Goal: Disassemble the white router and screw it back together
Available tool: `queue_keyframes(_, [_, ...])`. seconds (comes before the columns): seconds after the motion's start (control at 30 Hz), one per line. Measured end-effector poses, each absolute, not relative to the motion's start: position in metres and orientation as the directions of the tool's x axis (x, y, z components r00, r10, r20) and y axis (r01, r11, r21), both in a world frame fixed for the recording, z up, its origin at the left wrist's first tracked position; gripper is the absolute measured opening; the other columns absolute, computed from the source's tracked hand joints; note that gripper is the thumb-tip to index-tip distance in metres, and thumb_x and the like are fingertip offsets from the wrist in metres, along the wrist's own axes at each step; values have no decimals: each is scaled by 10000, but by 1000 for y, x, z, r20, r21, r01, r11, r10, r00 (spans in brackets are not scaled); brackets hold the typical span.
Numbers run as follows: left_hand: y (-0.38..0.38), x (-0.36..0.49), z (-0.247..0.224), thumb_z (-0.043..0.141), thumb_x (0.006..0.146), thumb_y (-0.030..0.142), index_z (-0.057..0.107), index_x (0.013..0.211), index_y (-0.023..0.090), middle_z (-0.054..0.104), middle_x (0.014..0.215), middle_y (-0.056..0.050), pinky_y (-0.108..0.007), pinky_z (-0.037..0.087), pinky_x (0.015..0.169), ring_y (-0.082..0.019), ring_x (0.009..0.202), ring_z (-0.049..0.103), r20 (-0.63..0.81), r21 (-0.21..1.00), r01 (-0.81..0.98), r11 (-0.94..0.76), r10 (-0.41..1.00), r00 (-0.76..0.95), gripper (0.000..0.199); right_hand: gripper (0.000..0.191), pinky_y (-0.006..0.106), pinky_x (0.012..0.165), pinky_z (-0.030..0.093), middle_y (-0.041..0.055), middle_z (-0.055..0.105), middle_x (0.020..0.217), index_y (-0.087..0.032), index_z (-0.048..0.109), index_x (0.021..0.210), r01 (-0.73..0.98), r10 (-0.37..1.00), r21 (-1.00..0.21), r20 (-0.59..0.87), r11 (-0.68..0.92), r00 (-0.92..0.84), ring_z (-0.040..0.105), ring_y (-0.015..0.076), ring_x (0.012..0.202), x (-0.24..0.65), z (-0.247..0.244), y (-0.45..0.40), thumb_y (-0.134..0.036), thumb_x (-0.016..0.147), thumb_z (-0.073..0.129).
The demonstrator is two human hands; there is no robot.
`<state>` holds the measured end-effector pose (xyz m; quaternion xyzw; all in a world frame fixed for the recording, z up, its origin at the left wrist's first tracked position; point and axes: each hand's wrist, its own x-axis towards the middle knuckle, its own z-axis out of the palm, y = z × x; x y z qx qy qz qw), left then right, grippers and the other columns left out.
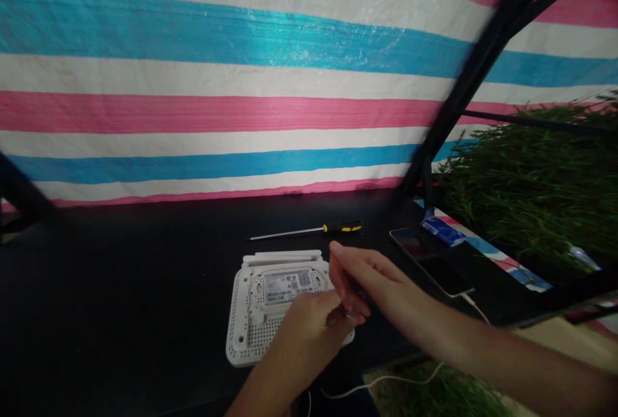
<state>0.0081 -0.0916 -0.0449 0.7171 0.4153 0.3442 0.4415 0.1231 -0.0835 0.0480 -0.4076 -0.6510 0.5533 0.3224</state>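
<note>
A white Wi-Fi router [235, 333] lies on the black table with its vented underside and printed label facing up. Over its lower right part, my left hand [316, 320] is closed, fingertips pinched together. My right hand [360, 275] is curled just above and right of it, its fingers meeting those of the left. Whatever small thing sits between the fingers is mostly hidden and too small to name. Behind the router rests a screwdriver [342, 227] with a black and yellow handle, its shaft pointing left; neither hand touches it.
To the right, a phone [429, 262] lies with a white cable [476, 306] plugged in. Beyond it is a blue packet [443, 230] by the black metal frame [456, 92]. A striped plastic sheet [217, 114] hangs behind the table [111, 288]; green plants [541, 185] stand at right.
</note>
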Motion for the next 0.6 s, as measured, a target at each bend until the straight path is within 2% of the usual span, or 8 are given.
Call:
queue_keyframes(0.07, [-92, 9, -45, 591, 791, 166, 693, 744, 160, 687, 663, 5, -240, 412, 584, -153, 613, 609, 131, 924, 282, -258, 907, 400, 112, 594, 180, 397, 221, -59, 268, 421, -166, 327, 518, 8, 959, -997, 76, 82, -274, 259, 32, 389, 114, 31, -82, -672, 796, 470])
queue_keyframes(0.13, [-92, 8, -43, 638, 766, 177, 687, 752, 155, 706, 707, -4, -246, 444, 624, -162, 660, 633, 131, 944, 230, -237, 909, 396, 56, 594, 178, 380, 182, -68, 240, 415, -169, 311, 514, -98, 971, -990, 119, 100, -208, 220, 28, 382, 110, 20, -81, -663, 772, 516])
queue_keyframes(0.27, [-93, 2, -36, 670, 778, 215, 695, 830, 173, 736, 874, -20, -290, 496, 816, -183, 869, 674, 127, 992, -83, -99, 870, 476, 72, 558, 167, 354, 152, -75, 234, 397, -163, 366, 526, -169, 875, -986, 88, 7, -476, 197, 23, 350, 120, 23, -75, -628, 808, 490])
queue_keyframes(0.33, [-93, 0, -33, 647, 800, 206, 703, 857, 178, 737, 895, -26, -310, 491, 862, -191, 917, 671, 138, 987, -135, -83, 867, 478, 85, 532, 168, 335, 137, -88, 197, 385, -171, 356, 530, -173, 835, -984, 60, -43, -547, 160, 25, 324, 125, 27, -70, -606, 801, 501])
queue_keyframes(0.47, [-91, 6, -32, 679, 744, 165, 672, 817, 179, 726, 827, -10, -273, 511, 750, -172, 792, 669, 156, 986, -12, -163, 912, 380, 74, 496, 168, 332, 170, -82, 250, 373, -175, 358, 566, -179, 844, -982, 40, -67, -535, 193, 36, 311, 124, 28, -70, -581, 836, 451])
queue_keyframes(0.6, [-89, 17, -32, 678, 689, 146, 603, 741, 185, 677, 732, 3, -251, 468, 623, -155, 654, 609, 171, 928, 275, -253, 942, 289, 99, 529, 154, 463, 322, -19, 399, 500, -137, 396, 540, -30, 955, -976, 216, 214, -206, 368, 38, 472, 120, 21, -94, -548, 860, 486])
